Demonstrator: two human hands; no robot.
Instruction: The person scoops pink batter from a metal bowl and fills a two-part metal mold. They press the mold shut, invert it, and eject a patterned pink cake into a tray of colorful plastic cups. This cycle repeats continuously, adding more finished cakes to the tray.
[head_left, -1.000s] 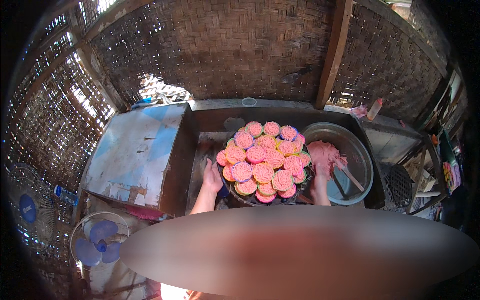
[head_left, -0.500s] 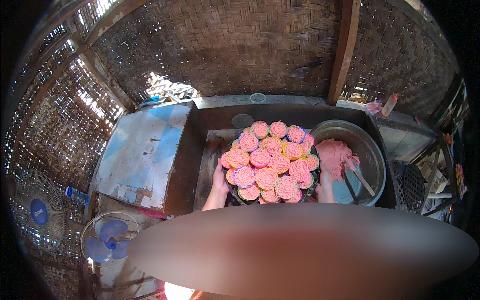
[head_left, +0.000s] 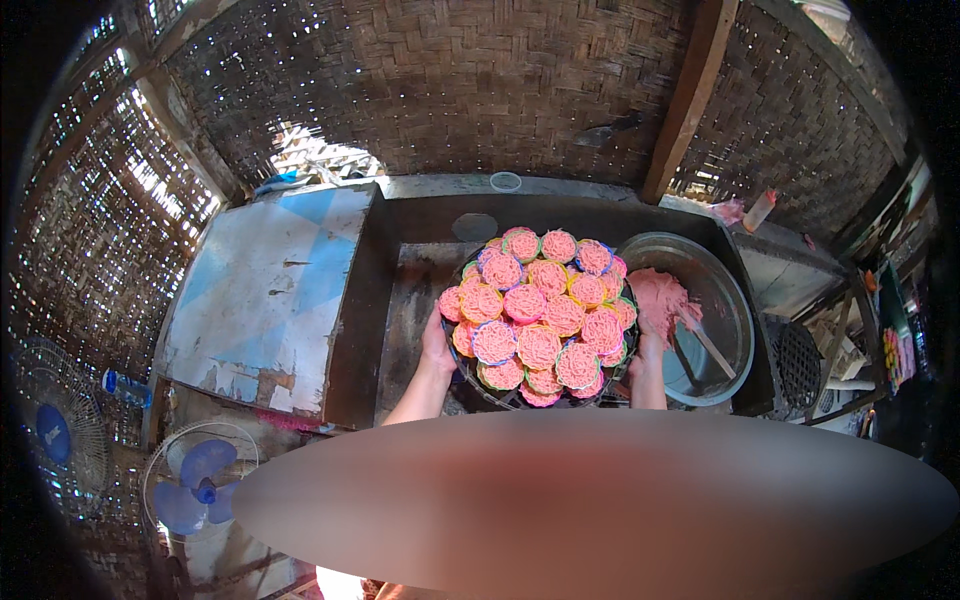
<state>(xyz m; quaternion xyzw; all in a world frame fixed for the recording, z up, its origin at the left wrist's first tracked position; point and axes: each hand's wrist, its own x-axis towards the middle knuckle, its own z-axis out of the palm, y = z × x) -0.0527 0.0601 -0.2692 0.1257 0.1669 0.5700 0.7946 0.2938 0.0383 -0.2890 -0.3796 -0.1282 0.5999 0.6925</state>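
Observation:
Between my hands is a round, dark tray point(head_left: 512, 402), heaped with round pink cakes point(head_left: 540, 345) that have a stringy, noodle-like surface. Their thin rims are yellow, green, blue and pink. My left hand point(head_left: 436, 348) is closed around the tray's left edge, while my right hand point(head_left: 648, 358) grips its right edge; some fingers are hidden under the tray. Just right of my right hand, a wide metal basin point(head_left: 742, 310) contains a lump of pink dough point(head_left: 662, 297). A pale, flat-handled stirrer point(head_left: 712, 350) leans in that dough.
A long dark trough-like counter point(head_left: 410, 300) lies beneath the tray. To its left stands a box-like surface with a peeling blue-and-white top point(head_left: 265, 290). Two fans point(head_left: 205, 490) are at lower left. A bottle point(head_left: 760, 212) stands on the back ledge, near a woven wall point(head_left: 440, 90).
The view has shifted slightly, so the surroundings sit further left. The tray, still in both hands, has moved a little to the right over the counter, and more of my forearms shows.

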